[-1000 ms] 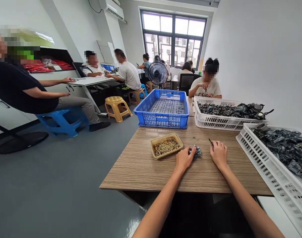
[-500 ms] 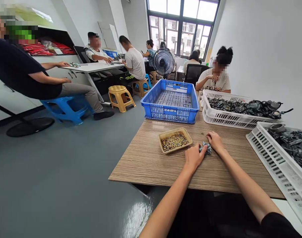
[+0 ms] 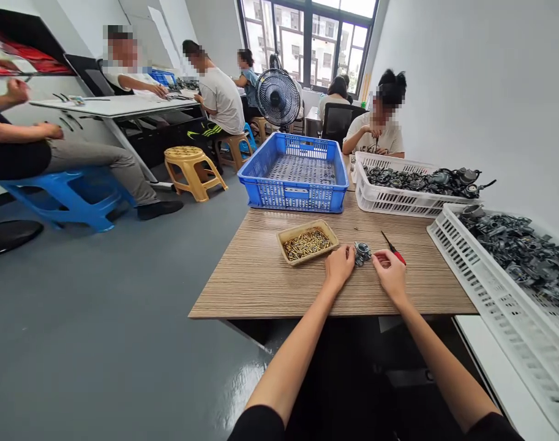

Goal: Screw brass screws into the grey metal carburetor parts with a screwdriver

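Our own body, as seen from above: two bare forearms running up from the lower edge of the frame; left hand (image 3: pixel 338 267) and right hand (image 3: pixel 389 272) ungloved, no rings or watch visible; black short sleeves at bottom centre and lower right.

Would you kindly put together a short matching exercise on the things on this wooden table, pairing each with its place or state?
Things:
1. blue crate
2. tan tray
3. small metal part
4. red-handled screwdriver

Places or states:
A. on the table between the left hand and the right hand
B. at the far edge of the table, nothing visible inside
C. by the right hand, its red handle at the fingers
D. left of the metal part, filled with small brass-coloured pieces

Pairs: 1-B, 2-D, 3-A, 4-C
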`<state>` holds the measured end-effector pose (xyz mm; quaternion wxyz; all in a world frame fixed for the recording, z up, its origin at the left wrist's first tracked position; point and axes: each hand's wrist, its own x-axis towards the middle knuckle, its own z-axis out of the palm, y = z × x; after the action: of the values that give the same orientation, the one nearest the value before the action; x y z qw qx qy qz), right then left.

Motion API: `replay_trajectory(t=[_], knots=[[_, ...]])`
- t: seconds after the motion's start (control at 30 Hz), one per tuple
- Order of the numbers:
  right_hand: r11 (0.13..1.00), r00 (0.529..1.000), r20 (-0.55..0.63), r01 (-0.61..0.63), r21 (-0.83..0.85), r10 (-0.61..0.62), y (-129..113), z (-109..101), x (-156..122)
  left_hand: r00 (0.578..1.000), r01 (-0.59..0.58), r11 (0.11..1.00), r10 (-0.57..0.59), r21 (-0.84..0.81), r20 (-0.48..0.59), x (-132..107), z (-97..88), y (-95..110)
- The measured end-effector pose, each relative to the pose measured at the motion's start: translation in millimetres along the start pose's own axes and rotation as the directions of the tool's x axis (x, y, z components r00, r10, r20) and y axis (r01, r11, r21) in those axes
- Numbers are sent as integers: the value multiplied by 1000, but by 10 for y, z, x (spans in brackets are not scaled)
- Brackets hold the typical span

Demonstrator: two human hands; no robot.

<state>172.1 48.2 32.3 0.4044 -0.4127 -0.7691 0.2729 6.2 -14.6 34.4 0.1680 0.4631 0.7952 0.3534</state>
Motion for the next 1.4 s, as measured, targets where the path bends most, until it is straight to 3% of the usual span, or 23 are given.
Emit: replay_trajectory(t=[0.17,0.53,0.97,1.2,1.3,1.4], knots=[[999,997,60,45,6,-45,-94,130,-175,1000,2,1000,-2,27,0,-16,-4,19],[999,996,73,50,-17,-49,37,221,-203,1000,-19,998,20,55,-17,-29,10,7],[999,995,98,34,20,-36,156,209,-36,1000,-4,1000,4,30,-26,-43,-1,31],[976,976,184,150,-159,-120,208,-55,-55,996,-10,1000,10,1,-84,-64,24,17],[912,973,114,226,-343,-199,318,-293,-66,988,-81,994,71,-70,-137,-41,57,-32],[836,975,24,203,-509,-222,484,-483,-28,969,-207,968,182,-142,-170,-7,102,-86]])
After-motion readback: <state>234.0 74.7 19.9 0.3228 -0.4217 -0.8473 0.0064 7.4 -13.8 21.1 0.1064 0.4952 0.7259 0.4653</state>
